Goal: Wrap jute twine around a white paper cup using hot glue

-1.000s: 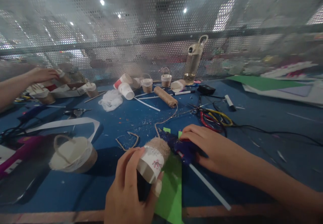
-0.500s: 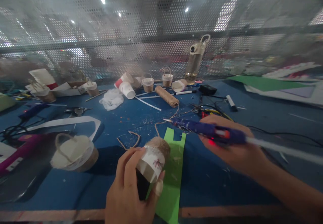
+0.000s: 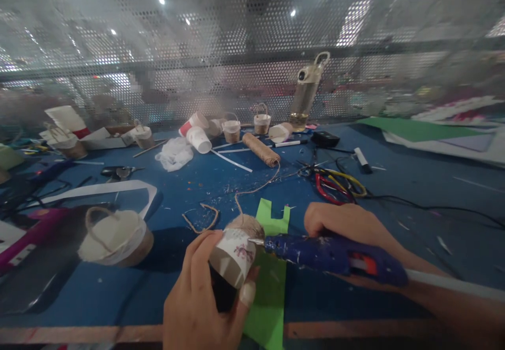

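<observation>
My left hand (image 3: 207,292) grips a small paper cup (image 3: 232,253), tilted, with its open rim toward me. Brown twine is wound round the cup's far end, and a loose strand (image 3: 252,189) runs from it back to a twine roll (image 3: 261,149). In my right hand (image 3: 351,221) is a blue hot glue gun (image 3: 315,255) with a white glue stick (image 3: 450,281) out of its rear. The gun's metal tip meets the cup's right side near the edge of the twine; whether it touches I cannot tell. Green paper (image 3: 272,287) lies beneath the cup.
A finished-looking small bucket (image 3: 116,239) with a twine handle stands at left. Scissors with red and yellow handles (image 3: 335,184) lie at right. Further back are paper cups (image 3: 198,139), white crumpled plastic (image 3: 174,154), small buckets (image 3: 262,124) and a water bottle (image 3: 305,98).
My right hand has brought the glue gun down and slightly left, so its tip is now at the cup's side. The cup has shifted slightly in my left hand, and the twine strand bends differently.
</observation>
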Available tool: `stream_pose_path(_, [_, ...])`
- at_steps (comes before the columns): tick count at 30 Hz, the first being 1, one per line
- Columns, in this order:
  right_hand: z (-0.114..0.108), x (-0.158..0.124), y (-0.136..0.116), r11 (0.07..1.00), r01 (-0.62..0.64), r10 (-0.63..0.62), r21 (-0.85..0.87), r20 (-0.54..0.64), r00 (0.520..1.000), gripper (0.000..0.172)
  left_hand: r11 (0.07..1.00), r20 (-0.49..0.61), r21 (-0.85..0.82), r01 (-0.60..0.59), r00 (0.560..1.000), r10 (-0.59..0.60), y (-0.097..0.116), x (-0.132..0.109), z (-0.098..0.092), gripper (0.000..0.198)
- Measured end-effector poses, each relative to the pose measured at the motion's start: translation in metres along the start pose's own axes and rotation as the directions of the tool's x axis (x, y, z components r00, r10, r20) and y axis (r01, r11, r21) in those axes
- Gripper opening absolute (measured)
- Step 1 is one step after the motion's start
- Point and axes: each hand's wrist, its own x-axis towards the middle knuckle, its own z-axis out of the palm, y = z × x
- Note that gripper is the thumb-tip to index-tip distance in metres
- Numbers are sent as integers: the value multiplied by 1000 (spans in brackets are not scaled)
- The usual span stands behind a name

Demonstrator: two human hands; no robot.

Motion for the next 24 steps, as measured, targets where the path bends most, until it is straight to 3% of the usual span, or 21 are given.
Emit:
stream_pose_path(9, [-3,1,-6,997,-28,27,-71,-22,999,16,991,-12,-44,-126,992,125,-1,5,-1,38])
stream_pose_path(24, [-3,3,-10,992,-53,50,-114,-33,998,20,979,-6,-60,-196,981,196,-6,5,1,39])
